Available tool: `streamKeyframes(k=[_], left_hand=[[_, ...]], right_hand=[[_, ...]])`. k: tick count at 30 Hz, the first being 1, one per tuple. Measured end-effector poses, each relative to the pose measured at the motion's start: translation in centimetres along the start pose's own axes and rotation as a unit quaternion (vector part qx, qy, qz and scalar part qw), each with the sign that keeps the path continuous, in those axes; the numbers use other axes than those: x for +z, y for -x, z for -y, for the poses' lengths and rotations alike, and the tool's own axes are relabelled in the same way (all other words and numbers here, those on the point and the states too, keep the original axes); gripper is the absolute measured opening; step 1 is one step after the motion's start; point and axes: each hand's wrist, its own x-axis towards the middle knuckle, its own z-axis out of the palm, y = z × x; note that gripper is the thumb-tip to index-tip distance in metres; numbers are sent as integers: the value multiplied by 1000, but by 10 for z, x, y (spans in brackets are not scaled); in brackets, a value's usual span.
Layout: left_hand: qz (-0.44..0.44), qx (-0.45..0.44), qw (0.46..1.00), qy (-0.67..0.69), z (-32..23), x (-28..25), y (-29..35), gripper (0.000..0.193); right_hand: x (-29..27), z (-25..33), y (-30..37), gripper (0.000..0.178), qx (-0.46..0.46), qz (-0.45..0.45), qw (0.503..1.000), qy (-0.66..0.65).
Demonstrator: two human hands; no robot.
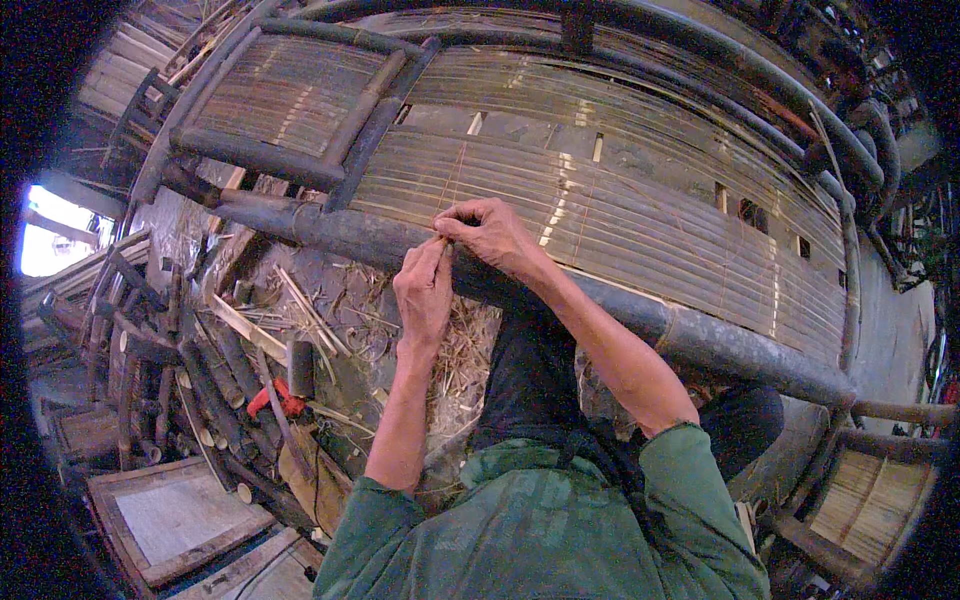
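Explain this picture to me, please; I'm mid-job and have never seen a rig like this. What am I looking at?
There is no machine here: a person works with two bare hands. The only picture comes from a wide fisheye camera on their head, looking down, so straight edges bend and the corners go dark.

The left hand and right hand meet at a thick dark pole, fingertips pinched. Whatever is between them is too small to make out. Beyond the pole lies a panel of thin slats, with fine cords across it.

On the floor, left of the person's legs, are shavings, cut poles and something red.
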Motion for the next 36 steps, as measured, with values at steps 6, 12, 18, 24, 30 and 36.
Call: streamKeyframes(k=[6,12,18,24,30,36], left_hand=[[-33,-176,965,194,-6,-3,-15,16],[50,-59,995,64,6,-12,-32,15],[139,29,990,11,15,-15,-43,17],[156,35,987,33,-11,-15,-45,18],[169,6,985,37,-15,-11,-36,18],[140,10,987,76,-8,3,-31,15]], right_hand=[[3,-2,8,20,-54,-57,996,30],[-1,15,18,19,-318,-105,887,318],[-23,6,8,25,-397,-48,842,361],[-34,-3,11,20,-332,-25,903,271],[-18,-34,19,18,-315,-84,926,192],[-11,-32,20,16,-313,-151,933,98]])
